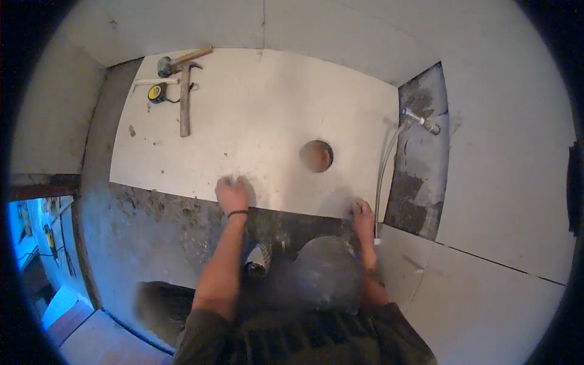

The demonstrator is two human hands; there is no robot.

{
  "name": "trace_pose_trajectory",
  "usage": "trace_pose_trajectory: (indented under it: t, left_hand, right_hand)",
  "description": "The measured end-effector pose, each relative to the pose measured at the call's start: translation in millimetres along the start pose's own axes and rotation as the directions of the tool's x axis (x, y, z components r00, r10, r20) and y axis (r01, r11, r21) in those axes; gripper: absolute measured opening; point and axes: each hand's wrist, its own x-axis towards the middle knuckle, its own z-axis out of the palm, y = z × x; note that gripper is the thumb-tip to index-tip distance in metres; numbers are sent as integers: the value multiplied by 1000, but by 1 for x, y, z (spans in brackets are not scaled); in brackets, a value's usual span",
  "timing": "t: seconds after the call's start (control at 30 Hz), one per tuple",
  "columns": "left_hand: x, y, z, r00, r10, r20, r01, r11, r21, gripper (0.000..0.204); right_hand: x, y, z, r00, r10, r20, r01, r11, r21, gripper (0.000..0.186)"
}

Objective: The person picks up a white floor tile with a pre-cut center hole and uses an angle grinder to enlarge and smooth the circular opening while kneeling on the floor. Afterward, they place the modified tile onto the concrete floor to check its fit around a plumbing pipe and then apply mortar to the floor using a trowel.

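Observation:
My left hand [231, 198] is on the pale panel [261, 109] near its front edge, fingers curled; what they grip, if anything, is hidden. My right hand [362, 216] is at the same edge farther right, fingers bent, their hold unclear. A round hole [316, 156] pierces the panel above and between them. A metal hose [382, 167] runs beside my right hand up to a valve fitting [417, 120]. At the panel's back left lie a claw hammer [185, 109], a second hammer [165, 67] and a yellow tape measure [157, 92].
Pale walls [316, 30] surround the panel. Rough grey cement [152, 219] runs along its front, with my knee [325, 274] and shoe [258, 260] below me. A dark recessed strip [410, 204] lies at right. At lower left is an opening [58, 234] in bluish light, with a yellow tool inside.

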Motion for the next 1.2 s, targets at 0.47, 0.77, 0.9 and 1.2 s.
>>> trace_pose_trajectory:
  t: [0.47,0.77,0.9,1.2]
  left_hand:
    - [-90,31,61,374,-518,770,852,-137,-506,57]
    - [-87,23,60,477,-390,787,791,-199,-578,48]
    - [-92,26,69,534,-385,753,749,-198,-633,46]
    - [-92,16,70,603,-432,671,694,-132,-708,46]
  right_hand:
    - [44,-6,-26,948,-95,-303,60,991,-122,37]
    - [15,40,-19,957,-256,-138,203,927,-315,37]
    - [15,50,-17,926,-302,-226,196,897,-397,38]
    - [18,70,3,902,-325,-285,178,880,-441,33]
